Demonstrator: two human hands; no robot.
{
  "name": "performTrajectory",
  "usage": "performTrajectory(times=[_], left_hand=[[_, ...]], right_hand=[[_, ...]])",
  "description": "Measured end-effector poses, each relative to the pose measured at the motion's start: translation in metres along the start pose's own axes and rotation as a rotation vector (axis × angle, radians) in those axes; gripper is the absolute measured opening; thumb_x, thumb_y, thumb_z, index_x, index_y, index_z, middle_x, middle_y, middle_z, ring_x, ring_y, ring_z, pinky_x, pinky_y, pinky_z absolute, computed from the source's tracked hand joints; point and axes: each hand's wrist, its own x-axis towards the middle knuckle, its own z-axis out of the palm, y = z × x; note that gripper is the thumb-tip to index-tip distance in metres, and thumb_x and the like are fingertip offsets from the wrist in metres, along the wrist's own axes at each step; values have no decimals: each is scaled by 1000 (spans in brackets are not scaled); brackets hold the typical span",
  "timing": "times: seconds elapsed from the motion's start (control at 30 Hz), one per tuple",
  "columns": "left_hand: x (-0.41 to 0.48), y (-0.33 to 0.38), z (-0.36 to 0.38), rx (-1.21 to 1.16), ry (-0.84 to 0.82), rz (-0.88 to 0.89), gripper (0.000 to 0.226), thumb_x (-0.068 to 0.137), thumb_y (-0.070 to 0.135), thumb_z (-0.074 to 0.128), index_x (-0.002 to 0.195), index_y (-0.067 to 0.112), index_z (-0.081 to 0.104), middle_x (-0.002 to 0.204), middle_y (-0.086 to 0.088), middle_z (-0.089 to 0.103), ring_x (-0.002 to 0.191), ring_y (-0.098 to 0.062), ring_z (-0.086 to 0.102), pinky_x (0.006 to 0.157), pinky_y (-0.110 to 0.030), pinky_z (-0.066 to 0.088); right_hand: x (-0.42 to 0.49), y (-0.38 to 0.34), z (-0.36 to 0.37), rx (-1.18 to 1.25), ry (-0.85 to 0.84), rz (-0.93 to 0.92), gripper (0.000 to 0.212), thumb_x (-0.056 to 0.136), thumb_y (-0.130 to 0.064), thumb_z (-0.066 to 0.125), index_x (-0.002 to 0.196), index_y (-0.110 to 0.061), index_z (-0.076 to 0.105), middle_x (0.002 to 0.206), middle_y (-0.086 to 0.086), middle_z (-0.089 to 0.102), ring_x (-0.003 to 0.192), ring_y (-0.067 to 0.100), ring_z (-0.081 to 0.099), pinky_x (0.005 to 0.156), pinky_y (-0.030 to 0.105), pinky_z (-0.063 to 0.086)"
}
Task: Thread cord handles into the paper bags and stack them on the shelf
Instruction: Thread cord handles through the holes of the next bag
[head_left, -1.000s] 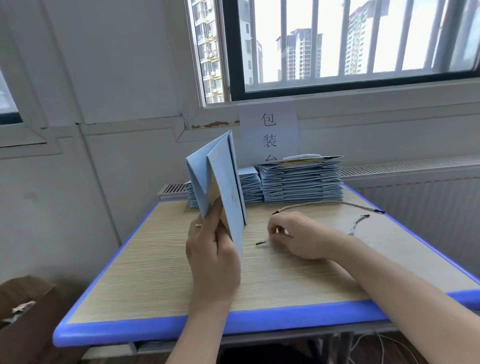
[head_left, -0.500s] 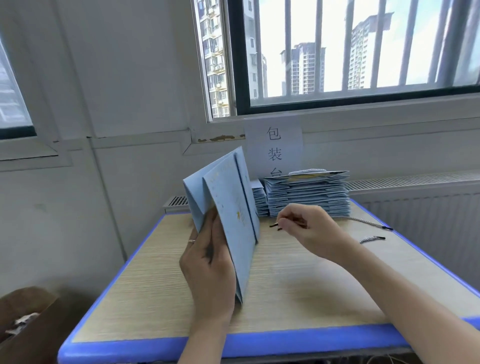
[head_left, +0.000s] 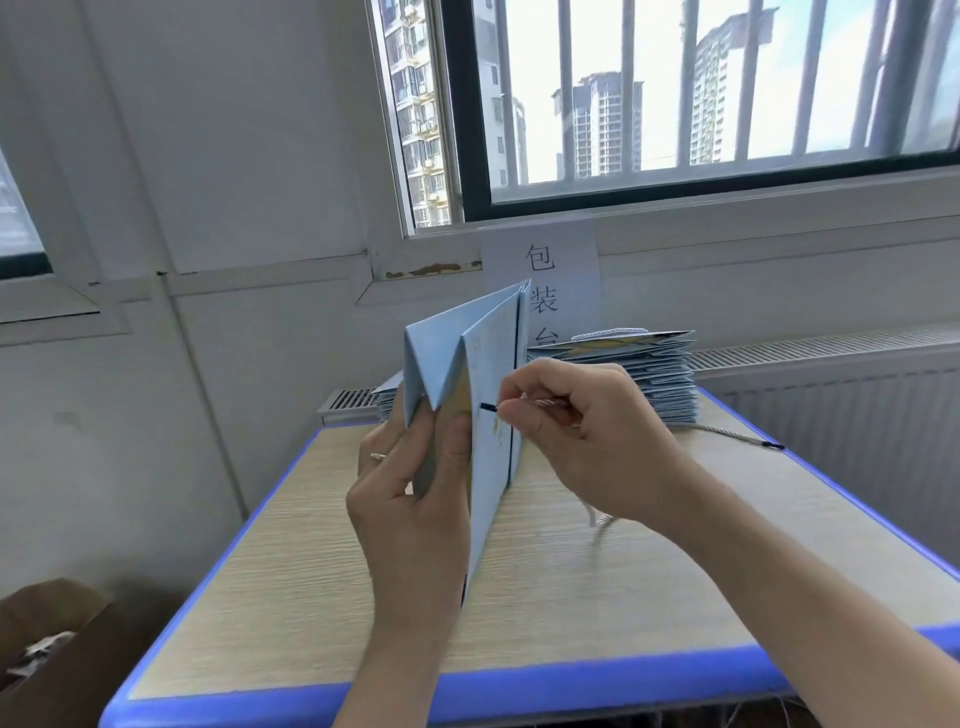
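Gripping bag, pinching cord.

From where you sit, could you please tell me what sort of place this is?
Likely a packing station: a sign reading 包装台, stacked flat bags on a desk by a barred window.

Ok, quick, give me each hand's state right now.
Left hand: grips the blue paper bag, held upright.
Right hand: pinches the cord near its dark tip.

pale blue paper bag, wood-grain table edged blue.
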Motion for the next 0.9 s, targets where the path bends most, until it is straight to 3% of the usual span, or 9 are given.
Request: performTrajectory(times=[0.17,0.23,0.33,0.43,0.53,0.6,0.7,0.8,0.9], left_hand=[[0,4,1,46,-38,23,52,77,52,63,117,21,74,113,4,69,111,-15,57,81,-19,51],[-1,5,2,35,-25,18,44,76,49,64,111,25,76,107,4,70,105,-11,57,75,-14,49],[-3,5,2,42,-26,11,19,78,44,63,92,39,76,86,18,69,101,-14,57,77,-22,48],[-4,8,2,66,-49,19,18,82,44,59,88,42,75,82,23,68,102,-14,55,79,-26,47],[-4,10,2,70,-59,33,18,83,46,57,80,54,73,82,23,69,99,-11,54,76,-20,47],[-4,10,2,65,-54,34,16,83,44,58,83,51,73,82,24,69,98,-11,53,75,-16,46],[-6,12,3,36,-72,15,17,81,43,60,80,51,74,82,24,70,100,-10,53,79,-24,47],[-7,18,5,48,-116,15,21,81,40,62,79,57,73,85,24,71,99,-6,52,85,-37,48],[-6,22,5,9,-112,-23,19,79,38,65,83,54,75,93,24,72,108,-15,56,91,-41,51]], right_hand=[[1,-3,-2,-158,-11,-62,11,95,-5,62,86,-10,67,60,-26,45,55,-1,47,56,6,32],[2,-4,-1,-199,23,-61,11,94,-9,61,84,-9,65,59,-25,44,55,-1,47,57,7,32],[4,-7,-3,-251,12,-48,15,94,-19,58,83,-10,64,61,-20,47,56,0,46,58,9,33],[5,-11,-6,-319,-98,-78,19,96,-22,55,83,-10,63,63,-19,46,57,-1,45,58,11,34],[5,-12,-7,-386,-136,-80,20,98,-22,54,83,-10,61,66,-12,49,58,7,45,56,16,35],[6,-10,-7,-416,-118,-70,20,98,-22,55,84,-10,61,67,-11,50,58,11,46,56,17,34],[7,-9,-8,-419,-90,-57,20,98,-22,56,83,-10,61,66,-16,44,57,4,42,57,12,30],[9,-9,-7,-403,-79,-63,23,97,-26,54,81,-11,60,67,-13,48,59,8,41,58,12,33],[12,-9,-8,-374,-75,-83,25,97,-29,53,83,-10,61,68,-9,54,60,8,43,58,13,35]])
